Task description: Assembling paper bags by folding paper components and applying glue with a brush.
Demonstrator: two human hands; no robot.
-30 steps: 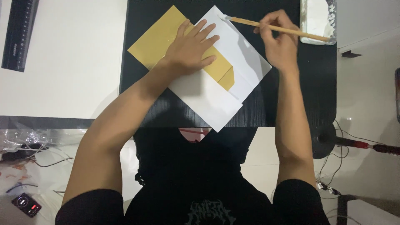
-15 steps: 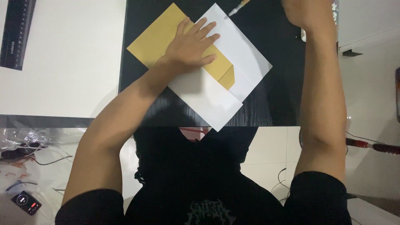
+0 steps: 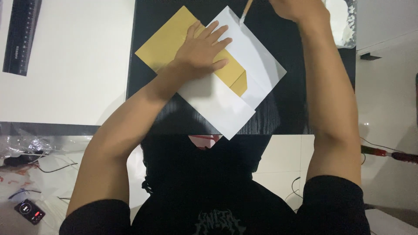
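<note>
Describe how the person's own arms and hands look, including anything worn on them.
Both arms are bare from short black T-shirt sleeves down. The left hand and right hand wear no gloves, and no rings, watch or bands are visible. The shirt front carries a pale printed design.

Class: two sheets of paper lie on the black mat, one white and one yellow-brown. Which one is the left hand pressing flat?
The yellow-brown sheet. The left hand lies spread on it, while the white sheet lies partly under it, its far corner beside the brush.
</note>
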